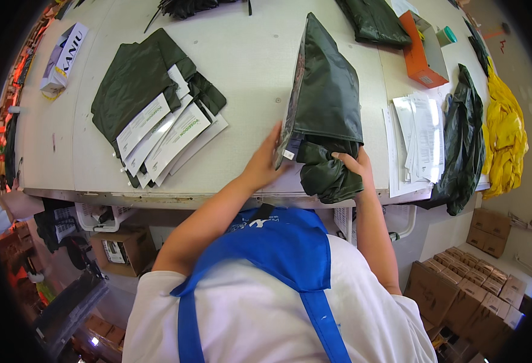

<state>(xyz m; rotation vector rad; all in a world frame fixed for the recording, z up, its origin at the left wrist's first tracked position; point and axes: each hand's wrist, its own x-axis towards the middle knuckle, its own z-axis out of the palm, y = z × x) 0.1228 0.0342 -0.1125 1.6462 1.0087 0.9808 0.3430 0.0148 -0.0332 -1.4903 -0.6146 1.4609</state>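
Observation:
A dark green, flat-sided pouch (pixel 329 85) rises from the table in front of me, its mouth toward my body. My left hand (pixel 266 158) is closed on the left side of the pouch at its mouth, fingers partly hidden behind it. A small white label (pixel 288 155) shows there. A bunched piece of dark green, slightly shiny fabric (pixel 326 175) sits at the pouch's mouth, partly inside. My right hand (pixel 355 164) grips this bundle from the right, thumb on top.
Left on the table (pixel 248 72) lies a stack of dark green pouches (pixel 136 78) with white printed cards (pixel 178 136). To the right are paper sheets (pixel 417 142), a dark green garment (pixel 462 133), yellow fabric (pixel 505 127) and an orange box (pixel 423 51). A white box (pixel 65 57) stands far left.

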